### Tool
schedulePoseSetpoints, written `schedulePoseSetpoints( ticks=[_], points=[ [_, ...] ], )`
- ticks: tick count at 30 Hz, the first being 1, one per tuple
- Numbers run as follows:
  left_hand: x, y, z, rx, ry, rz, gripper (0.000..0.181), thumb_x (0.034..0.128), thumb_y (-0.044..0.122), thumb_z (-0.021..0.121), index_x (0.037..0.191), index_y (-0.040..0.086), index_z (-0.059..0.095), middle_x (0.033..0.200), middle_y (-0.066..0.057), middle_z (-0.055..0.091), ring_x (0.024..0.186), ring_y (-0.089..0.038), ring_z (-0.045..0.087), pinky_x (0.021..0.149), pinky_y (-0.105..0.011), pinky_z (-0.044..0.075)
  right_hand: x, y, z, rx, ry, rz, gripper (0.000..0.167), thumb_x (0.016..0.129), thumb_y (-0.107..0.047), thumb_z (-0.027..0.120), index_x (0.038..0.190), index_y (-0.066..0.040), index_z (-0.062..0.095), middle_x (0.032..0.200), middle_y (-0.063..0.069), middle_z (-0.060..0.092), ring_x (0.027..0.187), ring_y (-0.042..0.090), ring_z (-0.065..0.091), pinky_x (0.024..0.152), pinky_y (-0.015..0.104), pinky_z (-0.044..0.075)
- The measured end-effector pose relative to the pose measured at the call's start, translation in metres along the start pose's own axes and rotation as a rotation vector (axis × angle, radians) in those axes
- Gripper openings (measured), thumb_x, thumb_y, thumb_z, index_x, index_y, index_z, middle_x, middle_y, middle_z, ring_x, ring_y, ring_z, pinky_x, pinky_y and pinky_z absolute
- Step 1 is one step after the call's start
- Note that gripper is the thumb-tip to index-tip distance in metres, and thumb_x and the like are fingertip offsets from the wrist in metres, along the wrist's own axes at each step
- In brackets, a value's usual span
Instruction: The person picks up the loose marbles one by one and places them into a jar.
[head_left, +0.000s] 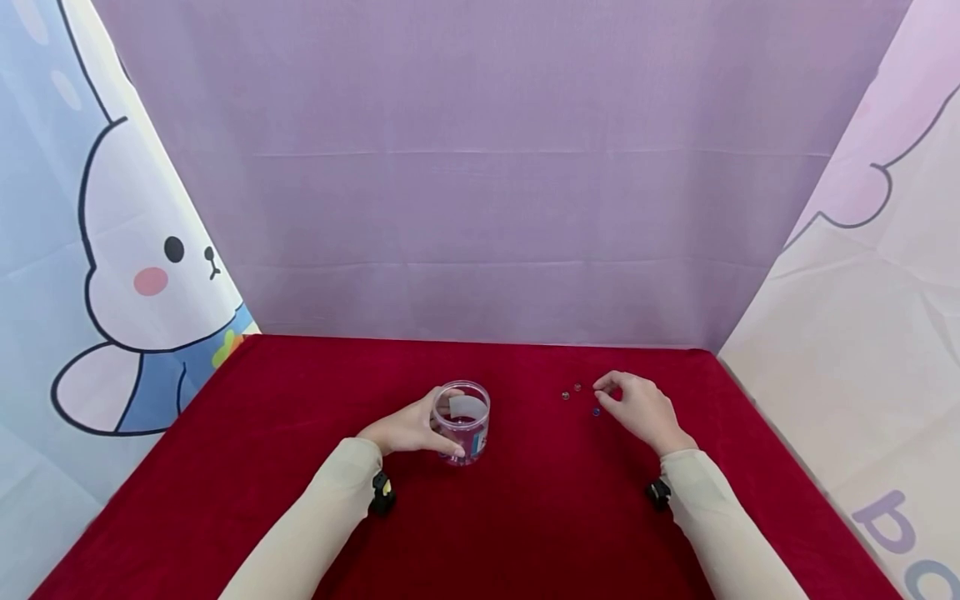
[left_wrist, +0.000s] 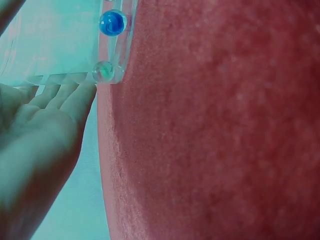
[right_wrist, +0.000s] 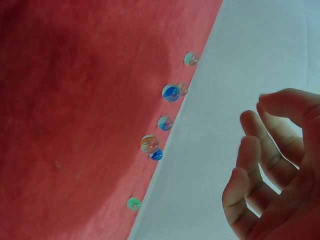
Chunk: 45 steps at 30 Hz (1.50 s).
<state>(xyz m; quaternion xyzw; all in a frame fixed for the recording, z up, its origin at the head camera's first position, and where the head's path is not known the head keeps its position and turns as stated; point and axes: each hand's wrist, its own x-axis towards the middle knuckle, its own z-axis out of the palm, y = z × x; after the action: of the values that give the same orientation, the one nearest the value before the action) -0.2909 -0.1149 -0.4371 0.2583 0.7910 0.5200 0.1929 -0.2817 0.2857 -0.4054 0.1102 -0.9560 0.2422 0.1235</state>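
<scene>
cloth [head_left: 540,517] (red) under scattered marbles [right_wrist: 171,93]

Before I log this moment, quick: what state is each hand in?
Left hand: holding the clear jar.
Right hand: open, fingers loosely bent, nothing visibly held, near a blue marble.

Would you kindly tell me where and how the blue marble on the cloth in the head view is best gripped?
I'd pinch the blue marble across opposite sides, at its widest, coming from above and the right, where the right hand is. It is small and round on the red cloth, so off-centre pressure would probably roll it.
</scene>
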Motion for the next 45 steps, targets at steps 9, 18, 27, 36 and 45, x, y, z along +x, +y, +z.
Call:
schedulePoseSetpoints(
  ticks=[9, 18, 27, 36, 45],
  points=[
    [-0.001, 0.000, 0.000, 0.001, 0.008, -0.008, 0.092, 0.0807, 0.023, 0.086, 0.152, 0.013, 0.028, 0.142, -0.008, 0.047, 0.133, -0.029, 0.041, 0.103, -0.048, 0.045, 0.001, 0.008, 0.003, 0.003, -0.112, 0.048, 0.020, 0.095, -0.020, 0.069, 0.113, -0.013, 0.071, 0.105, 0.002, 0.069, 0.089, 0.020, 0.062, 0.068, 0.040, 0.051],
    [0.000, 0.000, 0.000, -0.006, 0.006, -0.005, 0.095, 0.0803, 0.023, 0.086, 0.153, 0.010, 0.026, 0.143, -0.008, 0.047, 0.132, -0.027, 0.041, 0.102, -0.047, 0.046, 0.004, 0.010, 0.007, -0.016, -0.203, 0.094, 0.022, 0.093, -0.019, 0.071, 0.114, -0.012, 0.072, 0.107, 0.003, 0.069, 0.095, 0.023, 0.062, 0.076, 0.046, 0.052],
    [0.000, -0.002, 0.000, -0.006, 0.005, 0.000, 0.093, 0.0806, 0.022, 0.086, 0.152, 0.011, 0.027, 0.143, -0.009, 0.047, 0.132, -0.027, 0.041, 0.103, -0.047, 0.045, 0.005, 0.008, 0.013, -0.075, -0.244, 0.092, 0.024, 0.090, -0.017, 0.072, 0.113, -0.012, 0.073, 0.108, 0.005, 0.069, 0.097, 0.025, 0.063, 0.079, 0.049, 0.053],
    [0.000, -0.002, 0.000, -0.007, 0.006, -0.010, 0.094, 0.0800, 0.023, 0.087, 0.152, 0.012, 0.027, 0.143, -0.008, 0.047, 0.132, -0.027, 0.041, 0.102, -0.047, 0.046, 0.007, 0.006, 0.016, -0.116, -0.292, 0.097, 0.026, 0.090, -0.016, 0.072, 0.116, -0.012, 0.073, 0.113, 0.010, 0.068, 0.098, 0.026, 0.062, 0.078, 0.050, 0.053],
    [0.000, 0.000, 0.000, -0.013, 0.006, -0.012, 0.094, 0.0801, 0.023, 0.087, 0.152, 0.012, 0.027, 0.143, -0.009, 0.046, 0.132, -0.027, 0.041, 0.102, -0.047, 0.046, 0.008, 0.005, 0.021, -0.164, -0.281, 0.086, 0.026, 0.089, -0.013, 0.074, 0.115, -0.012, 0.074, 0.113, 0.011, 0.069, 0.100, 0.027, 0.064, 0.077, 0.052, 0.054]
  ],
)
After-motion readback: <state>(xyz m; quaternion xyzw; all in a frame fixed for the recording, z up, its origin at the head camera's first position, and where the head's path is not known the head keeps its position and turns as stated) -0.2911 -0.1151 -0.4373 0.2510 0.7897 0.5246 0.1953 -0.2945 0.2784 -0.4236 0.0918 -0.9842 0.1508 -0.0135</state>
